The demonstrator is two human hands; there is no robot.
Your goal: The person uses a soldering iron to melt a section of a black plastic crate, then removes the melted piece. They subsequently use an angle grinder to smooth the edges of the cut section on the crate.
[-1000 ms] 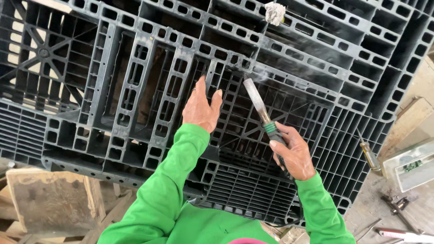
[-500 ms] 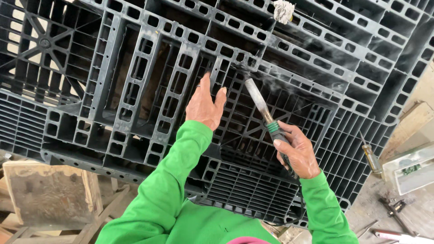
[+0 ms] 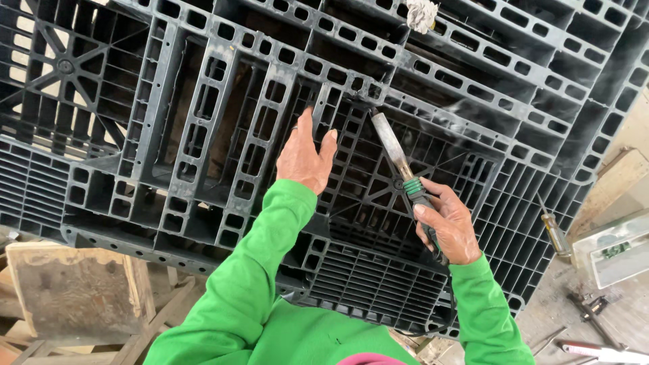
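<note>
Pallet, black plastic and ribbed in a grid, fills nearly the whole view and leans tilted over a wooden frame at the lower left. Green sleeves reach up from the bottom edge toward its middle. Left hand lies flat on the ribs, fingers spread and pointing up, gripping nothing. Right hand, well apart from the left, is clamped round the dark handle of a soldering iron that has a green band above the grip. Its long metal shaft slants up and left, and the tip touches a rib just right of the left fingertips. Grey box sits on the floor at the right, with a screwdriver beside it. White rag hangs at the pallet's top edge
</note>
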